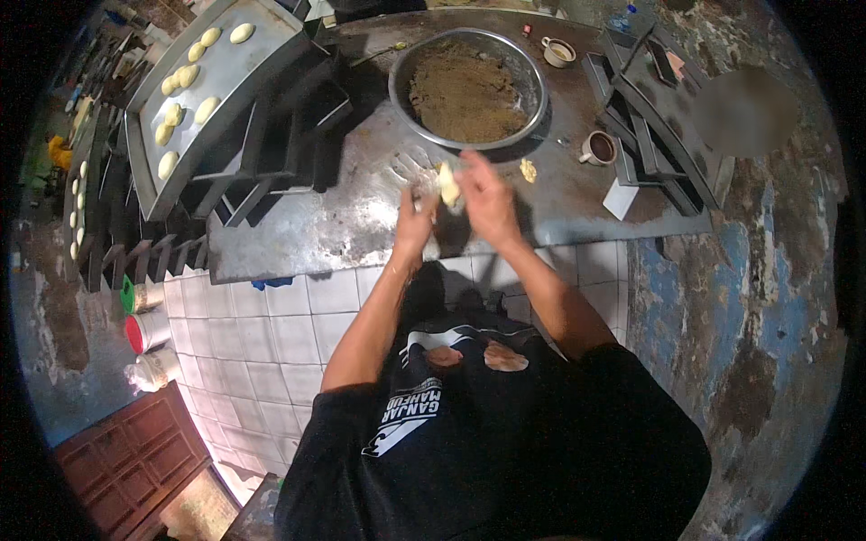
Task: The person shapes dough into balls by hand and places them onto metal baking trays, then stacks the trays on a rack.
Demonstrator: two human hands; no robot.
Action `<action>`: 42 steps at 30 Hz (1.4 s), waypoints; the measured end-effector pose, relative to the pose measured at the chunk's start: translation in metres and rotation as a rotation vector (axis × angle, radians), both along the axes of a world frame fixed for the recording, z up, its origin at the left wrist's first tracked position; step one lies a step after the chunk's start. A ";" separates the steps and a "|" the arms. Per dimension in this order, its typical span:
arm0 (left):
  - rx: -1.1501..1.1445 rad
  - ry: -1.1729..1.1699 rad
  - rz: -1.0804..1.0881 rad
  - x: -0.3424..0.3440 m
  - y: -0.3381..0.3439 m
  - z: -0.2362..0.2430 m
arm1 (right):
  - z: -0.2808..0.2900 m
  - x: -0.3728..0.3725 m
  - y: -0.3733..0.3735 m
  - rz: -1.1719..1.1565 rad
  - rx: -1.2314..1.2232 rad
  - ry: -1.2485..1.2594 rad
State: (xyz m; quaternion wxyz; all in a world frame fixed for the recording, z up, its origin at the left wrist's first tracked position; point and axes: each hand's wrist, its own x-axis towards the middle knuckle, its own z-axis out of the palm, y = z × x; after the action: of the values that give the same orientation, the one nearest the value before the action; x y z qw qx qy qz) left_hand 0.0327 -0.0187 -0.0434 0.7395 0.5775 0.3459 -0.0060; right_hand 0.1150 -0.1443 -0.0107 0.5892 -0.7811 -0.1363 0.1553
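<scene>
A pale yellow lump of dough [449, 184] is between my two hands, just above the metal worktop [347, 203]. My right hand [489, 200] has its fingers closed on the right side of the lump, though motion smears the fingertips. Close to the lump's left side is my left hand [415, 222], fingers half bent and apart; nothing shows in it. Beyond the hands stands a wide metal basin [469, 145] of brown crumbly filling. A small yellow scrap [528, 169] lies right of my right hand.
At the left, stacked metal trays rise beside the worktop; the top tray [236, 68] bears several pale dough pieces [206, 110]. More trays [663, 149] stand at the right. Near them are a cup of dark liquid [598, 148] and a second cup [558, 52].
</scene>
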 end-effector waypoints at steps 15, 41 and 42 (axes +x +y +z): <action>0.186 -0.294 0.087 0.101 0.130 0.015 | -0.191 0.276 0.116 0.613 -0.309 -0.404; 0.492 -0.431 -0.306 0.120 -0.002 0.021 | 0.007 0.114 -0.014 0.164 -0.034 -0.151; 0.534 -0.381 -0.300 0.113 -0.012 0.025 | 0.035 0.087 -0.019 0.186 -0.226 -0.415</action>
State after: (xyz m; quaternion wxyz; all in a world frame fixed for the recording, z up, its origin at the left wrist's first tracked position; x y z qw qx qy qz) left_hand 0.1459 -0.0306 -0.0185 0.6047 0.7854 0.1028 0.0838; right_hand 0.2020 -0.1636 0.0240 0.4405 -0.8414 -0.3073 0.0597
